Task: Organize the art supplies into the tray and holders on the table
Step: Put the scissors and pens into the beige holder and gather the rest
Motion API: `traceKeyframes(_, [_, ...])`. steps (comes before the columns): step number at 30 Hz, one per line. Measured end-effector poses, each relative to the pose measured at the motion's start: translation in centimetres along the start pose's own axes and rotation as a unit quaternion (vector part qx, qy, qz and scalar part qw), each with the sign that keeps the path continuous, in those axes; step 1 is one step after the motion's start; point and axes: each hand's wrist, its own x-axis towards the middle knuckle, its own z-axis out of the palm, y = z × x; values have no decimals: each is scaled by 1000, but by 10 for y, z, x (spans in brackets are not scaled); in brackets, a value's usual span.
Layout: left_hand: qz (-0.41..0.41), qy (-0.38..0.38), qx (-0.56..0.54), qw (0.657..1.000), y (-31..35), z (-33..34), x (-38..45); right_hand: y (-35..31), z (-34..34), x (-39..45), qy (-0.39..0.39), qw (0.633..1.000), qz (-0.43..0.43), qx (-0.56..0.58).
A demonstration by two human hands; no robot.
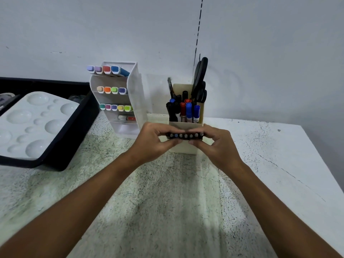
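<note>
Holding a flat row of dark pens (184, 135) end-on toward you, your left hand (154, 141) and right hand (216, 144) meet above the table (167, 192), directly in front of the cream pen holder (184, 127). Your left fingers curl over the top of the row with the thumb underneath; your right fingers do the same from the opposite end, so both hands pinch the row between them. Only the round pen ends are visible; the barrels are hidden behind your fingers, and whether a band or case joins them cannot be determined. Your hands also cover the holder's lower front wall. Inside it stand blue, red and black markers (189, 110), with black scissors (200, 81) upright at its rear right. To the left, the white tiered rack (134, 94) carries rows of coloured markers (114, 90); an item on its fourth shelf is too small to identify. At far left, a white paint palette (37, 123) lies in the black tray (74, 138), both cut off by the frame edge; objects behind the palette are blurred.
</note>
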Motion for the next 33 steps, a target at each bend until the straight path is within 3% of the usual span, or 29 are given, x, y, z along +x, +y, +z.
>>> traceKeyframes(7, [-3,36,8,999,-2,-7,-5,5,-10,-2,2,1000,1,-4])
traceKeyframes(24, [5,41,19,999,-4,-9,-5,10,-15,1,0,999,-47,4])
traceKeyframes(33, [8,39,17,999,-4,-9,-5,10,-11,2,-25,999,-2,-25])
